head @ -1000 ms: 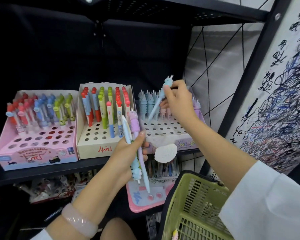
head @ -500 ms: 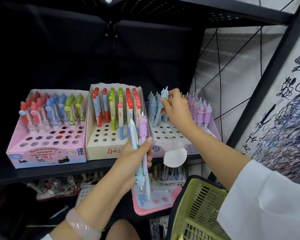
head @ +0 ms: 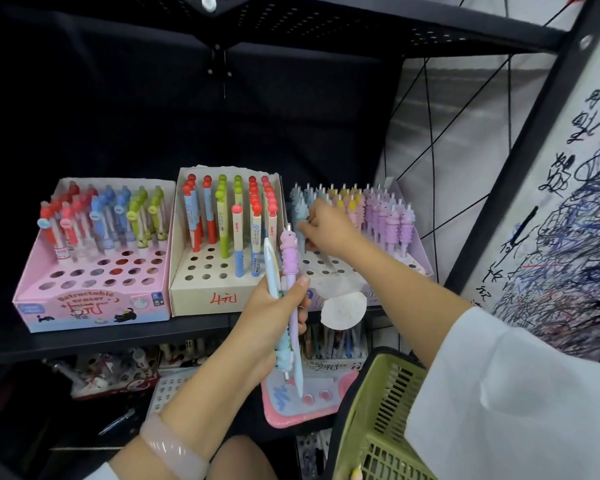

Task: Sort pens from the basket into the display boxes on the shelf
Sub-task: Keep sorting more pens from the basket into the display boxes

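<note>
left hand (head: 269,317) grips a bundle of pens (head: 289,292) upright, in front of the cream display box (head: 201,296) on the shelf (head: 101,341). right hand (head: 329,228) pinches a blue pen (head: 300,220) in the rightmost display box (head: 418,251). green basket (head: 378,420) at lower right.

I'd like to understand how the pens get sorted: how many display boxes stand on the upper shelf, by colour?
Pink box: 1
Cream box: 1
Lilac box: 1
Total: 3
</note>
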Demonstrator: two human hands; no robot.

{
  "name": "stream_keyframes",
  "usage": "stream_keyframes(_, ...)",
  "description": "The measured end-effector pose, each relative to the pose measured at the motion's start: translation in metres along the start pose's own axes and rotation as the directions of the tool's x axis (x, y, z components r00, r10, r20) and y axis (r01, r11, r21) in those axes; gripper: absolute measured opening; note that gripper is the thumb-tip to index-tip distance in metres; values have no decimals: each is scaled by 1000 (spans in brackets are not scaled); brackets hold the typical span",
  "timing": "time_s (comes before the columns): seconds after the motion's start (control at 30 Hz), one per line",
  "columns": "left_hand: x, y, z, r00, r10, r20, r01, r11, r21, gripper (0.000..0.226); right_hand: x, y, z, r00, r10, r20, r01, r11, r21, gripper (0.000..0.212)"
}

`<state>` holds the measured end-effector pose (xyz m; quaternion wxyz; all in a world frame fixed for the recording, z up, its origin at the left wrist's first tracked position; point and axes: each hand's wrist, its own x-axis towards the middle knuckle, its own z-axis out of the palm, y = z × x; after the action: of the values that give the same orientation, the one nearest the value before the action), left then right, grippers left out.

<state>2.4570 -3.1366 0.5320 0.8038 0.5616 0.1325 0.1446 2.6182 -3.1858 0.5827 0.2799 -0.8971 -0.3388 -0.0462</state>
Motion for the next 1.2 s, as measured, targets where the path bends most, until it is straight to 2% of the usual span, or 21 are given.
stream_keyframes(0.1, -2, 1, -1, 1000, 8, -11, -8, 1000, 13, 10, -5, 0, 2, 1000, 13, -3, -13, 999, -38, 17)
stream_keyframes(0.2, -1, 4, -1, 1000, 12, -23, -12, 1000, -1, 11, -11, 0, -8, 995, 27, 94, -8, 981, -196, 9)
stream_keyframes(0.27, -1, 4, 0, 1000, 13, -26, -13, 1000, 3, 10, -22, -3, -12, 999, -8, 32, 14, 981, -191, 13)
stream_keyframes(0.3, -2, 3, 0, 1000, 17, -26, -17, 1000, 15, 9, -30, -7, -14, 999, -23, -28, 20, 995, -97, 18)
stream_keyframes(0.33, -2, 2, 1, 999, 23, -25, -22, 999, 30, 9, -40, -11, -16, 998, -18, -65, 23, 997, 70, 22)
stream_keyframes(0.4, -2, 1, 2, 999, 33, -23, -31, 998, 54, 9, -59, -20, -20, 1000, -7, 1, 6, 905, 425, 29)
stream_keyframes(0.43, -2, 1, 4, 999, 33, -23, -31, 998, 63, 8, -69, -23, -20, 998, -28, 58, -6, 859, 511, 29)
stream_keyframes(0.5, -1, 0, 8, 999, 31, -24, -28, 996, 84, 8, -84, -25, -17, 989, -57, 134, -31, 816, 577, 26)
stream_keyframes(0.57, -1, 0, 16, 1000, 26, -7, -25, 995, 97, 10, -88, -21, -16, 991, -24, 132, -65, 776, 628, 25)
stream_keyframes(0.67, -2, 1, 26, 999, -16, 31, 14, 999, 36, 16, -79, -10, -32, 993, 118, 7, -89, 705, 704, 23)
stream_keyframes(0.73, -2, 2, 29, 998, -52, 28, 52, 999, 4, 17, -72, 3, -54, 968, 214, -133, -48, 674, 737, 21)
stream_keyframes(0.77, -2, 2, 29, 998, -64, 25, 64, 998, -10, 15, -69, 12, -66, 945, 238, -227, -9, 708, 706, 19)
stream_keyframes(0.83, -1, 2, 31, 997, -80, 22, 81, 996, -42, 11, -65, 33, -85, 886, 218, -410, 41, 843, 536, 15)
stream_keyframes(0.9, -1, 2, 33, 996, -86, 27, 88, 994, -69, 11, -64, 51, -94, 859, 156, -488, 8, 948, 317, 17)
stream_keyframes(1.0, -1, 0, 36, 996, -80, 49, 83, 995, -54, 21, -64, 71, -91, 885, 96, -456, -68, 995, 76, 23)
stream_keyframes(1.1, -1, -2, 37, 994, -78, 74, 84, 994, -70, 26, -65, 82, -81, 903, 100, -418, -104, 995, 13, 23)
stream_keyframes(1.2, 0, -2, 35, 995, -74, 68, 82, 988, -134, 17, -68, 90, -69, 924, 140, -355, -141, 990, 25, 23)
